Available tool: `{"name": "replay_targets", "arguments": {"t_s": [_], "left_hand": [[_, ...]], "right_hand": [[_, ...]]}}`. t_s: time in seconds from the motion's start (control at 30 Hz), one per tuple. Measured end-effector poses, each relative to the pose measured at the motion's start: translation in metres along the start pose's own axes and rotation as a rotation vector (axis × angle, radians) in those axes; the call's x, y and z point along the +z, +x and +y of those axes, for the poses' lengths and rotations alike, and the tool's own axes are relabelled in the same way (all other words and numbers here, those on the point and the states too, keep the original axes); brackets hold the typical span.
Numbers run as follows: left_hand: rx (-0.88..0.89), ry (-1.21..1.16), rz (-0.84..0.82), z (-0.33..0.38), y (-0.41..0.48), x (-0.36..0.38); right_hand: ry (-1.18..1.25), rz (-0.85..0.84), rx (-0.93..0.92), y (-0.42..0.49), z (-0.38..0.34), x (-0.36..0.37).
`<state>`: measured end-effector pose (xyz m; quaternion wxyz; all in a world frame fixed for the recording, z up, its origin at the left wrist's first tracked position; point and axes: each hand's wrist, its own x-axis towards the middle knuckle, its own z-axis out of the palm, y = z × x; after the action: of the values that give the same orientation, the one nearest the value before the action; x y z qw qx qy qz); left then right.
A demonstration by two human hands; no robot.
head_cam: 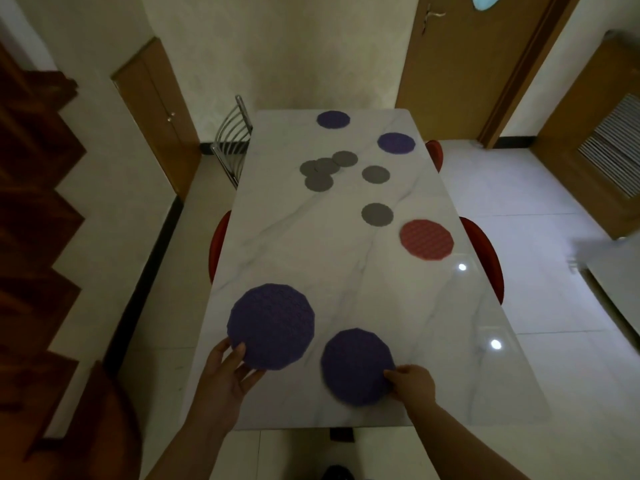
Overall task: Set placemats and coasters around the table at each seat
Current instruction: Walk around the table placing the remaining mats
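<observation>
Two purple placemats held at the near end of the marble table [346, 271].

Left hand [225, 372] pinching the larger purple placemat [272, 325], right hand [412, 382] gripping the smaller purple placemat [356, 365], both near the near edge. Farther out: red placemat [426, 244] and two far purple placemats [396, 142] laid at seats. Grey coasters [323, 169] mostly bunched mid-table, undistributed. Roughly halfway, by the look of it.

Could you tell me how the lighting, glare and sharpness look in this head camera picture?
Head view: dim overall, dark at the left edge; two bright glare spots on the glossy table near its right side; wide-angle bending of walls and doors; the purple mat at the right hand looks slightly motion-blurred.
</observation>
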<state>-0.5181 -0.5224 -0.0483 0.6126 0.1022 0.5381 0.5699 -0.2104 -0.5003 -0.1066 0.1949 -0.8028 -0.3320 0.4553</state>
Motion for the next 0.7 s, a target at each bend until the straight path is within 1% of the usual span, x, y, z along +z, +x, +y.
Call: {"name": "replay_targets", "arguments": {"t_s": [0.13, 0.3, 0.4, 0.53, 0.63, 0.7], "left_hand": [[-0.006, -0.003, -0.004, 0.001, 0.001, -0.001], [-0.008, -0.007, -0.006, 0.001, 0.001, -0.001], [-0.005, -0.003, 0.000, 0.002, 0.000, 0.000], [0.005, -0.010, 0.002, 0.004, -0.001, -0.001], [0.026, -0.028, -0.015, 0.008, -0.001, -0.003], [0.032, -0.032, -0.045, 0.012, 0.000, -0.007]], "right_hand": [[-0.198, -0.019, -0.033, 0.001, 0.002, 0.002], [-0.322, -0.014, -0.099, -0.002, 0.001, 0.004], [-0.347, 0.003, -0.144, -0.006, 0.000, 0.002], [-0.487, -0.039, -0.227, -0.008, -0.010, -0.005], [-0.502, -0.021, -0.293, -0.008, -0.035, -0.005], [-0.440, -0.031, -0.333, -0.014, -0.060, 0.001]]}}
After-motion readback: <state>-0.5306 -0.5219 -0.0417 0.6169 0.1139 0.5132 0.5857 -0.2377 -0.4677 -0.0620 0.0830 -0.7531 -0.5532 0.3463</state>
